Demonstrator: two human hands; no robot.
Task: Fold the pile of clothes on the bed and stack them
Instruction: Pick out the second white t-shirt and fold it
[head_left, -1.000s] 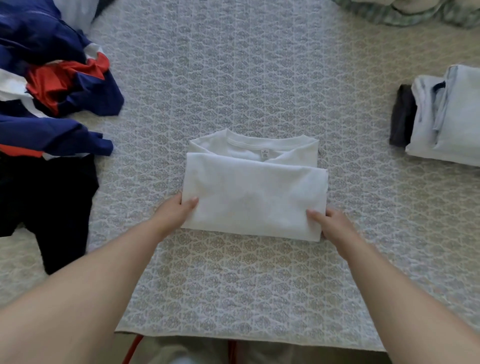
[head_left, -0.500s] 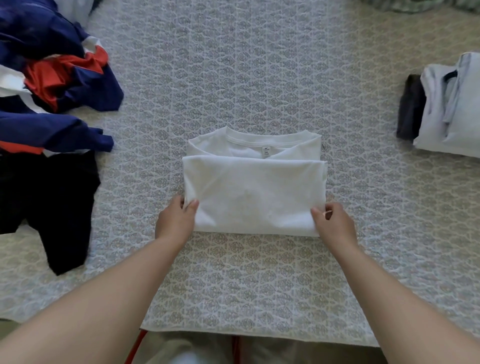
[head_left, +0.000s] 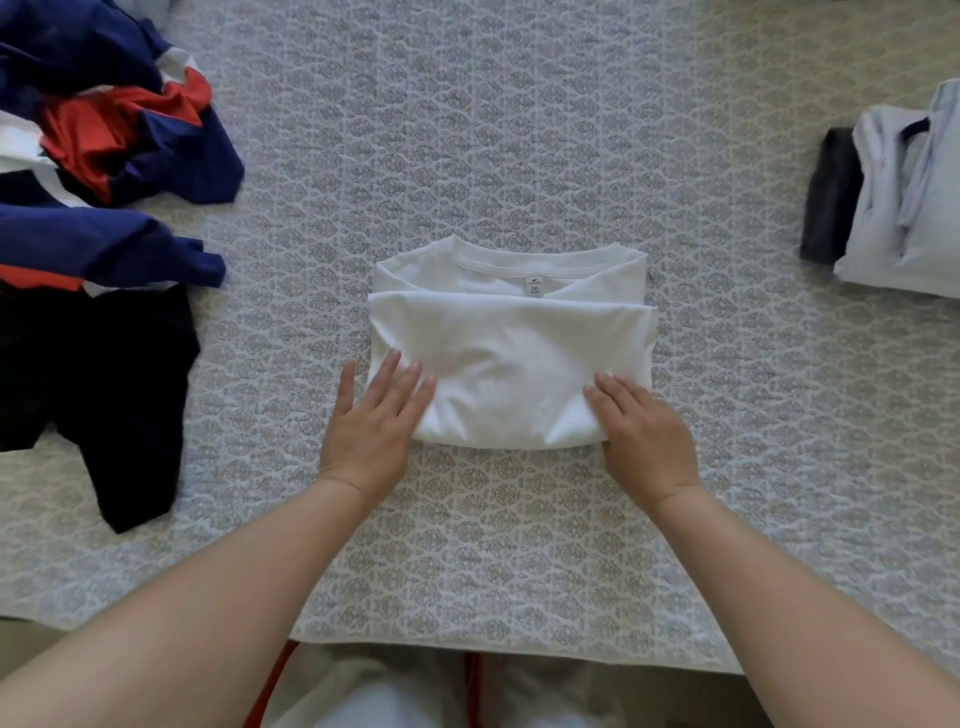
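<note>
Both hands have slid from the shirt's corners onto its top: left hand (head_left: 375, 415) and right hand (head_left: 641, 434) press flat, grips open, on the folded white shirt (head_left: 511, 358) mid-bed (head_left: 519, 130), between unfolded clothes (head_left: 98, 182) and a stack (head_left: 898, 192).
</note>
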